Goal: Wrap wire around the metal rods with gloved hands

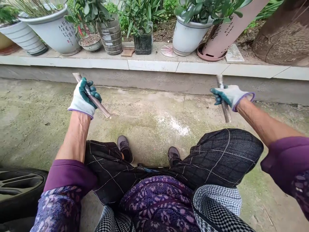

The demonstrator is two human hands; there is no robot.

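My left hand [85,96], in a white glove with green-coated fingers, is closed around a short wooden stick [102,108] with thin wire wound about its middle. The stick slants down to the right. My right hand [230,96], gloved the same way, grips a second wooden stick [226,112], nearly upright and slightly blurred, with a silvery winding near its top. Both hands are held wide apart above the concrete floor. A thin pale strand [120,88] runs from beside my left hand toward the right; whether it joins both sticks I cannot tell.
White powder [178,125] is scattered on the concrete floor [137,129] in front of my shoes. A low tiled ledge [152,65] crosses ahead, bearing several potted plants, a pink pot [224,35] and a tree trunk [285,42]. A wheel [21,183] stands at lower left.
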